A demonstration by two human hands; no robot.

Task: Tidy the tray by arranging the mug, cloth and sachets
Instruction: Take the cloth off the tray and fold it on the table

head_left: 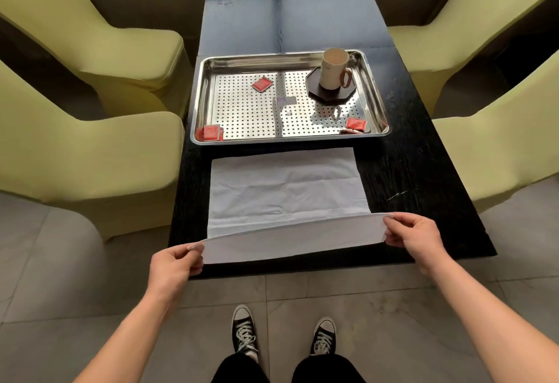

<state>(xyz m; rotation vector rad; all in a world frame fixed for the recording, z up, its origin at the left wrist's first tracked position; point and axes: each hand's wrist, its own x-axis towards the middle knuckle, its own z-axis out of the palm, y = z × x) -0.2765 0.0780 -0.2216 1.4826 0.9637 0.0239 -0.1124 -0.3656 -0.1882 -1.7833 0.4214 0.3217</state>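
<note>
1. Head view: the white cloth [284, 189] lies flat on the black table [408, 170], just in front of the tray [290, 55], with its near edge lifted off the surface.
2. We judge it light, soft and limp. It will sag between grips and crease easily, so the two near corners are the sensible places to hold.
3. Our left hand [175, 261] pinches the near left corner, fingers clamped on the fabric. Our right hand [411, 236] pinches the near right corner likewise.
4. On the perforated tray, the mug [332, 69] stands upright on a dark coaster [326, 95] towards the far right corner. It looks rigid and breakable, best taken by its handle.
5. One red sachet [262, 83] lies left of centre, a second sachet [210, 133] at the near left corner, a third sachet [356, 124] at the near right. All look flat and light, needing a fingertip pinch.
</note>
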